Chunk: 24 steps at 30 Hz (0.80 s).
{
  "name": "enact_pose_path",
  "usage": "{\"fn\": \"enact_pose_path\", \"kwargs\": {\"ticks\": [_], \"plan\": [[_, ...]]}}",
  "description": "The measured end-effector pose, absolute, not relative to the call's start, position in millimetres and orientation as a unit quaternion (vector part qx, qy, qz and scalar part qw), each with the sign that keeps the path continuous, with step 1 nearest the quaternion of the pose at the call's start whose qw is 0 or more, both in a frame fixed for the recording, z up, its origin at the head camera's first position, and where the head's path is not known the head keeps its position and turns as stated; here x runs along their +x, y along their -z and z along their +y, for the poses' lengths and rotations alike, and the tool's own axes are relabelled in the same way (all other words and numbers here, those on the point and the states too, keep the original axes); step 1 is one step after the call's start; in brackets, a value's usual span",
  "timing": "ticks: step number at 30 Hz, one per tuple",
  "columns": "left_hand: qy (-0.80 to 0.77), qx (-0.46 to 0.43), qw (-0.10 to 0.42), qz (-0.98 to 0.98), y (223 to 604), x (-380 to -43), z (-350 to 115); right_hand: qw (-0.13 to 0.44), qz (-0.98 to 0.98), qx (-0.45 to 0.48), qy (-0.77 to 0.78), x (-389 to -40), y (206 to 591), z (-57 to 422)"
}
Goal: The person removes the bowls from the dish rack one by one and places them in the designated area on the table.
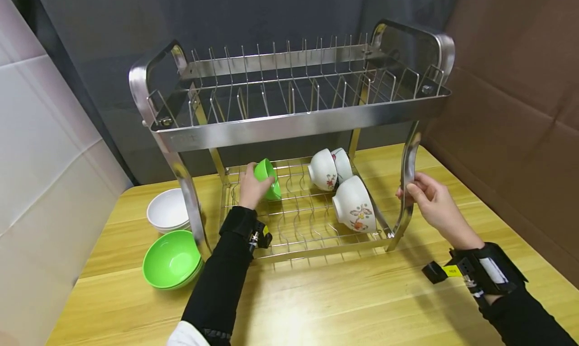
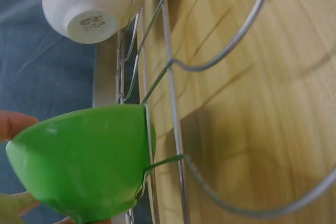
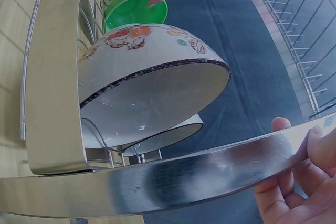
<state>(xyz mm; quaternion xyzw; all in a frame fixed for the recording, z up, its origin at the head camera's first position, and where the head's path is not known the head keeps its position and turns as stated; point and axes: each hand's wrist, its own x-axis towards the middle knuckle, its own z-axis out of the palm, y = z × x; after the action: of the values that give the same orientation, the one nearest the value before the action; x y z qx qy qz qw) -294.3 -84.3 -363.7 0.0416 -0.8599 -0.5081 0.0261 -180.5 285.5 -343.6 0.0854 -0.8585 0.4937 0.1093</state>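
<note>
My left hand [image 1: 254, 186] grips a small green bowl [image 1: 274, 191] by its rim, at the left of the dish rack's lower shelf. The bowl stands tilted on its side, its lower part down among the wires in the left wrist view, where fingers show at its rim. On the right, my right hand [image 1: 431, 200] pinches the rack's metal leg [image 1: 408, 165] between thumb and fingers. Between the hands, a large flowered white bowl [image 1: 355, 205] leans on the lower shelf at the front right. Behind it, white flowered bowls [image 1: 323, 169] lean close together.
The two-tier metal dish rack [image 1: 289, 130] stands on a wooden table [image 1: 316, 306], its upper tier lined with upright wires. Left of it sit stacked green bowls [image 1: 172, 259] and stacked white bowls [image 1: 167, 209]. A dark curtain [image 1: 271, 14] hangs behind; a brown panel [image 1: 511, 100] borders the right.
</note>
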Motion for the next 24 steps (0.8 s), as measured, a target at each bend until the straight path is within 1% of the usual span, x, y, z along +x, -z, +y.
{"fn": "enact_pose_path", "kwargs": {"ticks": [9,17,24], "plan": [[0.503,0.042,0.060,-0.861,366,-294,-78,0.110,-0.857,0.086,-0.496,-180,343,285],[0.444,0.007,0.142,-0.885,369,-290,-73,0.110,-0.855,0.086,-0.499,-181,343,284],[0.382,-0.029,0.175,-0.907,357,-281,-71,0.108,-0.856,0.086,-0.498,-181,344,285]]}}
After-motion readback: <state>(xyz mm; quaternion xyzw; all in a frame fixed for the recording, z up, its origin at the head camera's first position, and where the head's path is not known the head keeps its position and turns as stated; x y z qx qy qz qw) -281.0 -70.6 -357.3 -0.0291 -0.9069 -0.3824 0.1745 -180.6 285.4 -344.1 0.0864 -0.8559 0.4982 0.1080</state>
